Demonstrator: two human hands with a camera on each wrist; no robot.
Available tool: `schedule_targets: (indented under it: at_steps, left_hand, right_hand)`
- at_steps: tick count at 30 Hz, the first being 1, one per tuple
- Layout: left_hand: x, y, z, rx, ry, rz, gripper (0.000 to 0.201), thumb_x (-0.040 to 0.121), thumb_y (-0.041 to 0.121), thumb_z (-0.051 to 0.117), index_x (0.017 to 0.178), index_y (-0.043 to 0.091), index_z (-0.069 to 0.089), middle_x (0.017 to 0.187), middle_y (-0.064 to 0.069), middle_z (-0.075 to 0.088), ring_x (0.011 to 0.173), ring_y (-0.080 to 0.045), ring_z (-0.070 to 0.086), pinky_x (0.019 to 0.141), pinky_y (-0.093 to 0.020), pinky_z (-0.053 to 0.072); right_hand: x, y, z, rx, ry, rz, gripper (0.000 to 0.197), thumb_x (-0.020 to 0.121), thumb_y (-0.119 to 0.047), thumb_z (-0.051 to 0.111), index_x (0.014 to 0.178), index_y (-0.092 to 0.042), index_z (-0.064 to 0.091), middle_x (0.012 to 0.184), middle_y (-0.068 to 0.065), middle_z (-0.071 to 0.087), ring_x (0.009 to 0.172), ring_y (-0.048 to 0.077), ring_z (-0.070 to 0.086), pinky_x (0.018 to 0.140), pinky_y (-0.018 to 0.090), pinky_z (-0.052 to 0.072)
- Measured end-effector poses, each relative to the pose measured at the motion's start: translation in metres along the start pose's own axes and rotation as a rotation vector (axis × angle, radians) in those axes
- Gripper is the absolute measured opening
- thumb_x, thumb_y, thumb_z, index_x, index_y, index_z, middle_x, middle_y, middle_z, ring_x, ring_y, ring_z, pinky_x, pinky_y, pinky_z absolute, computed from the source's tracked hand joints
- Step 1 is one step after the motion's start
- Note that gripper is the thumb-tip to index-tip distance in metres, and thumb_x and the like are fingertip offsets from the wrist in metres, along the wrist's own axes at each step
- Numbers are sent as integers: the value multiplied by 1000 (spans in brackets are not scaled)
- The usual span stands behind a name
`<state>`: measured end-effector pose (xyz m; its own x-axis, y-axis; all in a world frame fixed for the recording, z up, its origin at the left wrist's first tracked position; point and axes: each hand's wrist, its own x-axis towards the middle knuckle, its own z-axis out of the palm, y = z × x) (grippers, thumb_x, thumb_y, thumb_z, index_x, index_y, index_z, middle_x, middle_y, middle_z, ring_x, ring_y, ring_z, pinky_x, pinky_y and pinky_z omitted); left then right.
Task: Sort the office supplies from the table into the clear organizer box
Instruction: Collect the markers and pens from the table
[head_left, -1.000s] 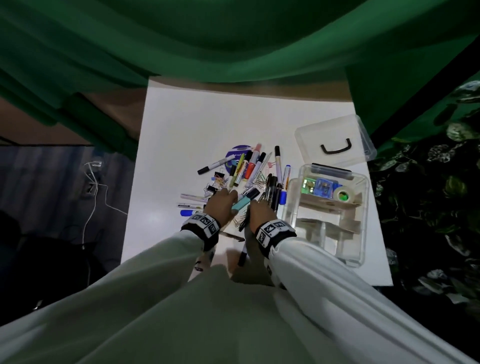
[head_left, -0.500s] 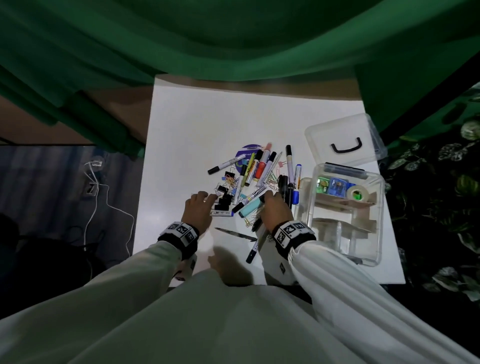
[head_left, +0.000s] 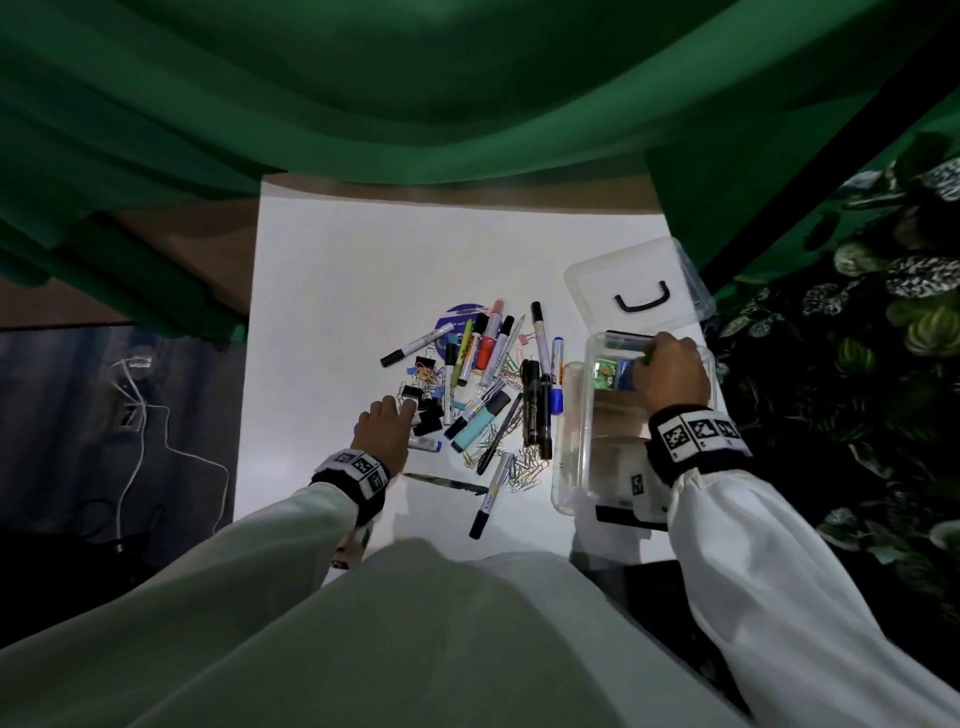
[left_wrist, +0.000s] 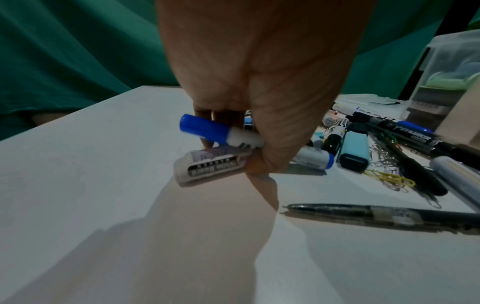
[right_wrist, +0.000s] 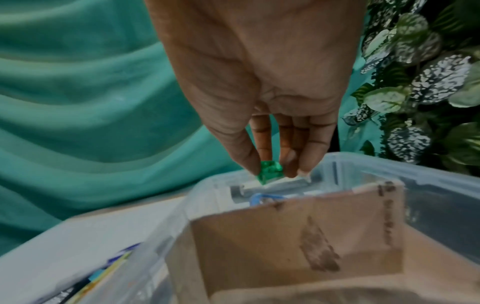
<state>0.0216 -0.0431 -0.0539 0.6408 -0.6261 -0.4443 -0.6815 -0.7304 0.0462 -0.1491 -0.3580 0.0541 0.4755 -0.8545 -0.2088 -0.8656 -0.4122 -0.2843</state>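
Right wrist: right hand (right_wrist: 259, 72) fingers (right_wrist: 262, 142) pinch a green clip (right_wrist: 270, 170) above the organizer box (right_wrist: 441, 205).

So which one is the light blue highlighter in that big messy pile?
Start at the clear organizer box on the right of the white table. Left of it lies the pile of pens. The light blue highlighter sits near the pile's front, short and chunky with a dark cap, fatter and paler than the thin markers around it.
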Motion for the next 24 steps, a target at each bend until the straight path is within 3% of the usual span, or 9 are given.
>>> schedule_targets:
  at_steps: [4,8,11,13,16,18,20,22,24]
  left_hand:
    - [3,5,0,6,-14,-6,56,79,4,52,133,9,39,122,-17,47,106,-36,47,83,-40,41]
    - [2,3,3,-13,-16,12,49,82,5,51,130,6,43,119,-18,49,102,-37,50,80,-41,42]
    - [1,1,3,6,-26,18,49,84,7,51,132,8,41,118,-17,50,103,-35,51,79,-39,41]
    - [0,1,2,22,-23,20,47,85,7,49,131,7,41,118,-16,52,103,-35,52,79,-39,40]
    - [-3,-1,0,22,-14,31,42,86,6,49,128,4,44,114,-17,55,100,-37,54,78,-42,42]
    - [-5,-4,-1,29,-26,55,45,86,5,51,129,4,43,113,-16,55,100,-36,54,78,-41,42]
    - [-8,-7,-3,2,-39,67,50,85,4,52,133,4,39,115,-16,53,99,-37,54,77,-41,43]
    - [-13,-8,-1,-95,-39,60,52,86,1,50,136,4,37,116,-20,49,92,-40,57,71,-41,43]
    - [-20,-4,-1,-188,-75,103,48,86,1,49,133,5,38,117,-21,45,83,-41,59,63,-39,41]
  right_hand:
    - [-3,3,-1,-95,-8,-15,31,83,-11,62,113,-2,61,117,27,55,108,42,54,88,45,48]
    - [-36,-41,0,48,26,-232,19,90,-10,58,108,-4,61,111,16,59,93,31,62,76,30,46]
    - [-69,-74,30,109,-213,-331,10,94,-14,53,92,-6,60,92,11,66,79,24,63,72,33,54]
    - [-88,-84,59,-3,-442,-349,12,94,-17,53,84,-10,56,92,12,67,80,24,63,68,30,49]
    - [-105,-79,95,-188,-667,-333,17,92,-18,56,96,-4,65,100,12,68,92,27,67,69,30,50]
    - [-107,-69,112,-225,-732,-302,16,91,-18,58,96,-5,66,101,9,69,94,26,67,70,28,49]
    - [-107,-63,121,-186,-734,-228,12,91,-16,56,89,-7,64,99,9,68,96,26,67,70,28,49]
    - [-106,-61,125,-145,-706,-172,18,93,-18,53,97,-5,65,100,12,67,101,29,66,75,30,50]
    - [-103,-58,124,-90,-675,-121,22,92,-22,55,97,-4,66,97,10,67,94,27,67,72,28,50]
